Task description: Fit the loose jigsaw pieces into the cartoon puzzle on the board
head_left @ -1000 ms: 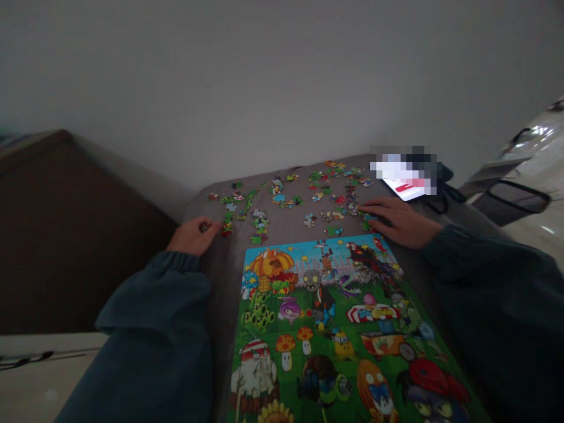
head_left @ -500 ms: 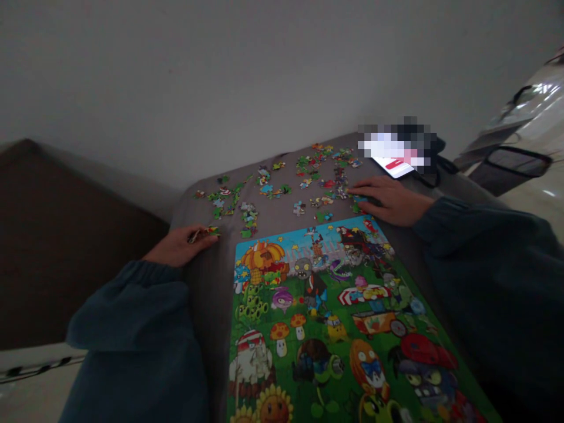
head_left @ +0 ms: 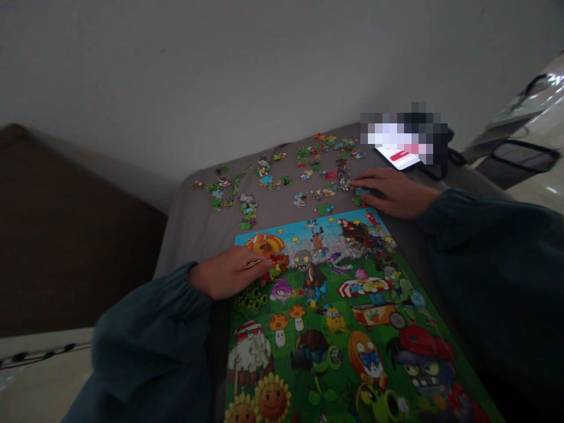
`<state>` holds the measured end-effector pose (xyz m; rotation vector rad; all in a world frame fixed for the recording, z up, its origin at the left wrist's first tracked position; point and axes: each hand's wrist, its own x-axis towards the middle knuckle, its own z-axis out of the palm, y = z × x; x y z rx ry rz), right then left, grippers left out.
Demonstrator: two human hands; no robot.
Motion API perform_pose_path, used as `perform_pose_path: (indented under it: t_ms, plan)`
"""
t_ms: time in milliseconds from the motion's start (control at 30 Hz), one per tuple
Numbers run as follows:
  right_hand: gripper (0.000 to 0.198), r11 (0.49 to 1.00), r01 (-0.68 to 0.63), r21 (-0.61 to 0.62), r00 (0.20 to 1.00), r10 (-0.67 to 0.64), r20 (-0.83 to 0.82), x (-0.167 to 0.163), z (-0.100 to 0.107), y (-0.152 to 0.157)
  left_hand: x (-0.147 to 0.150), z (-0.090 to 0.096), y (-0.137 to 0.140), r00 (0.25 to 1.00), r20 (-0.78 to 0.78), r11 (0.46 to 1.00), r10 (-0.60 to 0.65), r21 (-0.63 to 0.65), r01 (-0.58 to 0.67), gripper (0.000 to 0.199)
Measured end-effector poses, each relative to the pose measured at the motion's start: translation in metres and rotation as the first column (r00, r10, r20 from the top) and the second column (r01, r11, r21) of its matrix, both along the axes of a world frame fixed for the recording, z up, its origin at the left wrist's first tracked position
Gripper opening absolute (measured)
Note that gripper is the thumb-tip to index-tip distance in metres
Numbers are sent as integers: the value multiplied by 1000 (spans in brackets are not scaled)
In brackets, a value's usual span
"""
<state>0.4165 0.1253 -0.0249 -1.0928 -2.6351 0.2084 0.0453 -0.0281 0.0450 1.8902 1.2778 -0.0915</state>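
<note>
A colourful cartoon picture board (head_left: pixel 317 346) lies in front of me, its far edge toward the wall. My left hand (head_left: pixel 231 271) is over its upper left part by the pumpkin picture, closed on a small jigsaw piece (head_left: pixel 275 271); the piece blends with the print, so I cannot tell if it touches the board. Just past the board's far right corner, my right hand (head_left: pixel 394 192) lies with fingers stretched out at a few jigsaw pieces (head_left: pixel 362 191), partly covering them. Loose jigsaw pieces (head_left: pixel 268 181) are scattered between the board and the wall.
A grey cloth surface (head_left: pixel 185 220) carries everything and meets a pale wall (head_left: pixel 247 76). At the far right lies a lit phone (head_left: pixel 399 157), partly blurred, beside a dark object with a strap. A dark brown panel (head_left: pixel 74 241) stands at left.
My left hand has moved right, from the cloth beside the board to over its upper left part, carrying the jigsaw piece. My right hand stays by the loose pieces. The view has shifted slightly.
</note>
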Motion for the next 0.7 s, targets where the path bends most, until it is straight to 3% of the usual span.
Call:
perform_pose_path:
  t_ms: [367, 533, 700]
  plan:
    - [55, 999, -22, -32, 1000, 22, 0, 0, 5, -1, 18, -2, -5, 975, -188, 984, 119, 155, -90, 55]
    - [54, 999, -20, -37, 1000, 20, 10, 1, 4, 0, 19, -5, -2, 968, -127, 945, 216, 278, -174, 45]
    - [56, 999, -34, -39, 999, 35, 25, 1, 5, 0, 9, -1, 3, 969, 0, 932, 249, 273, -240, 46]
